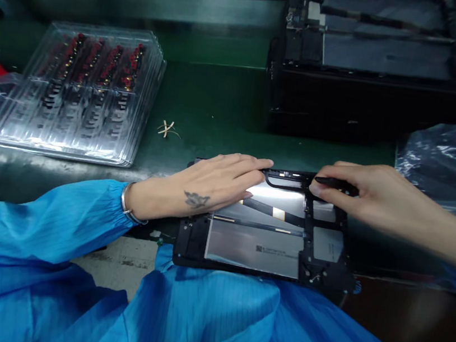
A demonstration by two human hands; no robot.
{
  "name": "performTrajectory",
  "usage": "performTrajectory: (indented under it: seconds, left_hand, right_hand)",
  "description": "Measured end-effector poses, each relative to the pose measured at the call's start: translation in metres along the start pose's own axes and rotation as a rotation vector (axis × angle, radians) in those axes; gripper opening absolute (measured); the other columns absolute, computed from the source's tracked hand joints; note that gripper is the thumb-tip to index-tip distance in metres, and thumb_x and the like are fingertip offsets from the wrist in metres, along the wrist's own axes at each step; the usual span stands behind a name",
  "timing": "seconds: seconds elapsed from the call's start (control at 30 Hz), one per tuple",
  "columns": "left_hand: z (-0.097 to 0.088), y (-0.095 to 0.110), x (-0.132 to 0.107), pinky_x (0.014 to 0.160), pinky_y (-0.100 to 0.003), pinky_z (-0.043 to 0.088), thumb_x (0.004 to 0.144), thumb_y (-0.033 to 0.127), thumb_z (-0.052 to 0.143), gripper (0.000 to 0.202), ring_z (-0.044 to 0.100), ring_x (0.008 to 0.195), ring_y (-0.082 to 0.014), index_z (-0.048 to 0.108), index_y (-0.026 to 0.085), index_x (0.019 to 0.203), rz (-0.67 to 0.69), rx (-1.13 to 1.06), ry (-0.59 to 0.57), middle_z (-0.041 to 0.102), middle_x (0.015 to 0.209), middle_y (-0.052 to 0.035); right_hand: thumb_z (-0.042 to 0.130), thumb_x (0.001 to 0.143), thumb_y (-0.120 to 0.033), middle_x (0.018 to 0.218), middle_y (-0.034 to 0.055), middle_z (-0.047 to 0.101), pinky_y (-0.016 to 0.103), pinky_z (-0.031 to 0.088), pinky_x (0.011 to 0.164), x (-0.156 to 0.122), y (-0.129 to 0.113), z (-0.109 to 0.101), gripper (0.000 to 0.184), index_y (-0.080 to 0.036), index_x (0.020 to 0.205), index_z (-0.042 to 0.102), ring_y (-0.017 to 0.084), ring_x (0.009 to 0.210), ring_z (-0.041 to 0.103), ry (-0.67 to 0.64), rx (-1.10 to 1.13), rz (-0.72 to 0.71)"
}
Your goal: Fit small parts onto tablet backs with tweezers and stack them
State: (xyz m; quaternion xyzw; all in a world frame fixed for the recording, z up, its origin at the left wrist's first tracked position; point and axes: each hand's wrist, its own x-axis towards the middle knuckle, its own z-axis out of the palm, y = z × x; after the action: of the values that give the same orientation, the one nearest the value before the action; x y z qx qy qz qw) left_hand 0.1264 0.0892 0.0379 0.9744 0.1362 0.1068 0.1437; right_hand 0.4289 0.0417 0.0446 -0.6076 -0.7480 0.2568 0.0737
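An opened tablet housing (253, 248), black-framed with silver plates inside, lies at the front edge of the bench, close to my body. My left hand (217, 184) rests across its upper left part, fingers stretched out over the far edge. Near those fingertips a thin black strip (279, 185) curves along the top of the housing. My right hand (361, 190) is closed at the upper right corner, pinching a slender black tool (336, 183). Its exact kind is hard to make out, and the fingers hide its tip. A dark flat cable (261, 207) crosses the silver plates.
Stacked clear plastic trays (66, 142) with small red and black parts stand at the left. A tall stack of similar black housings (348, 97) rises at the back right, beside a clear plastic bag (445, 162). Small pale strips (166, 128) lie on the green bench (203, 105).
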Motion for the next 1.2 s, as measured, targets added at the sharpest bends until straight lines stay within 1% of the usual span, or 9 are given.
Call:
performTrajectory:
  seconds: [0.13, 0.3, 0.47, 0.57, 0.67, 0.73, 0.8, 0.97, 1.2]
  left_hand:
    - [0.004, -0.002, 0.001, 0.118, -0.045, 0.049, 0.108, 0.016, 0.039, 0.026, 0.055, 0.139, -0.0258, 0.059, 0.008, 0.124, 0.06, 0.077, 0.0, 0.052, 0.155, -0.0179]
    - [0.005, -0.004, 0.002, 0.115, -0.042, 0.051, 0.106, 0.013, 0.042, 0.025, 0.055, 0.138, -0.0263, 0.059, 0.009, 0.123, 0.076, 0.174, -0.017, 0.054, 0.154, -0.0158]
    - [0.007, -0.006, 0.009, 0.107, -0.043, 0.056, 0.105, 0.01, 0.043, 0.026, 0.06, 0.133, -0.0306, 0.06, 0.008, 0.125, 0.133, 0.35, -0.056, 0.058, 0.15, -0.0172]
    - [0.011, -0.009, 0.011, 0.107, -0.042, 0.056, 0.106, 0.011, 0.041, 0.028, 0.065, 0.128, -0.0282, 0.062, 0.01, 0.125, 0.21, 0.45, 0.022, 0.064, 0.142, -0.018]
    - [0.012, -0.011, 0.011, 0.109, -0.039, 0.055, 0.108, 0.013, 0.038, 0.03, 0.068, 0.125, -0.025, 0.063, 0.01, 0.124, 0.265, 0.495, 0.1, 0.068, 0.137, -0.0175]
    - [0.011, -0.013, 0.009, 0.109, -0.038, 0.055, 0.109, 0.013, 0.035, 0.033, 0.068, 0.125, -0.024, 0.063, 0.009, 0.126, 0.284, 0.515, 0.1, 0.068, 0.137, -0.0164]
    - [0.009, -0.013, 0.008, 0.109, -0.039, 0.055, 0.109, 0.013, 0.034, 0.035, 0.068, 0.126, -0.0249, 0.062, 0.007, 0.13, 0.29, 0.512, 0.085, 0.068, 0.138, -0.0172]
    - [0.009, -0.013, 0.007, 0.109, -0.043, 0.055, 0.107, 0.01, 0.04, 0.036, 0.067, 0.129, -0.0282, 0.06, 0.005, 0.136, 0.278, 0.461, 0.079, 0.065, 0.141, -0.0197]
    - [0.011, -0.01, 0.009, 0.105, -0.043, 0.058, 0.107, 0.01, 0.04, 0.037, 0.069, 0.124, -0.0288, 0.063, 0.005, 0.135, 0.3, 0.58, 0.103, 0.066, 0.14, -0.0176]
  right_hand:
    - [0.058, 0.093, -0.048, 0.086, 0.0079, 0.07, 0.034, 0.04, 0.063, 0.0, 0.002, 0.001, 0.033, -0.019, 0.095, 0.074, 0.021, 0.069, 0.062, 0.027, 0.015, -0.029]
    - [0.057, 0.095, -0.05, 0.086, 0.0084, 0.071, 0.034, 0.041, 0.063, 0.001, 0.0, 0.0, 0.036, -0.019, 0.097, 0.074, 0.021, 0.069, 0.063, 0.006, 0.009, -0.033]
    - [0.06, 0.092, -0.049, 0.083, 0.0084, 0.073, 0.033, 0.04, 0.059, 0.002, 0.0, -0.001, 0.032, -0.02, 0.092, 0.073, 0.022, 0.067, 0.063, 0.059, 0.033, -0.065]
    - [0.059, 0.092, -0.049, 0.082, 0.008, 0.074, 0.033, 0.039, 0.056, 0.002, 0.002, 0.0, 0.032, -0.02, 0.092, 0.073, 0.021, 0.063, 0.062, 0.07, 0.022, -0.063]
    - [0.057, 0.092, -0.052, 0.083, 0.0071, 0.074, 0.032, 0.039, 0.056, 0.003, 0.002, 0.0, 0.036, -0.02, 0.09, 0.072, 0.021, 0.063, 0.063, 0.072, -0.001, -0.073]
    - [0.055, 0.091, -0.052, 0.081, 0.0064, 0.072, 0.032, 0.039, 0.057, 0.003, 0.0, 0.001, 0.036, -0.02, 0.088, 0.072, 0.021, 0.062, 0.063, 0.07, -0.024, -0.073]
    - [0.053, 0.09, -0.049, 0.076, 0.0058, 0.068, 0.031, 0.037, 0.056, 0.004, -0.004, 0.001, 0.034, -0.02, 0.086, 0.071, 0.019, 0.059, 0.06, 0.069, -0.06, -0.071]
    - [0.051, 0.089, -0.046, 0.071, 0.0044, 0.06, 0.03, 0.033, 0.057, 0.003, -0.012, 0.002, 0.032, -0.02, 0.081, 0.067, 0.017, 0.056, 0.053, 0.053, -0.163, -0.054]
    - [0.052, 0.091, -0.045, 0.074, 0.0042, 0.059, 0.03, 0.029, 0.059, 0.002, -0.011, 0.004, 0.029, -0.021, 0.083, 0.067, 0.017, 0.06, 0.052, 0.041, -0.188, -0.032]
